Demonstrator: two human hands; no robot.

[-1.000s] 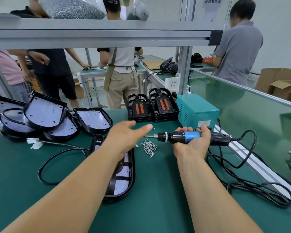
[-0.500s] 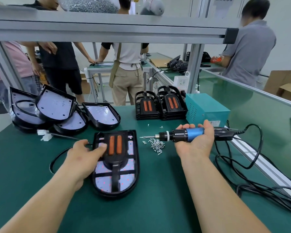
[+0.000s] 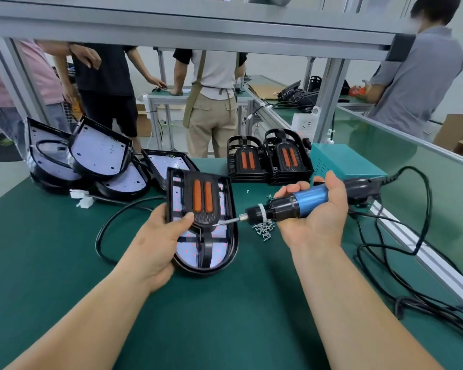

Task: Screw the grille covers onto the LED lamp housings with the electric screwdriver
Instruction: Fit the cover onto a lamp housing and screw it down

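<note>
Lamp housing (image 3: 206,271) with grille cover (image 3: 202,198): left hand (image 3: 155,244) is gripping its edge, tilting it up; right hand (image 3: 316,220), clasping electric screwdriver (image 3: 302,202), is bringing bit (image 3: 226,221) to cover.

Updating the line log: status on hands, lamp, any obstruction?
Left hand grips lamp at left edge. Right hand holds screwdriver, bit tip at grille cover. Loose screws beside lamp, nothing blocking.
</note>
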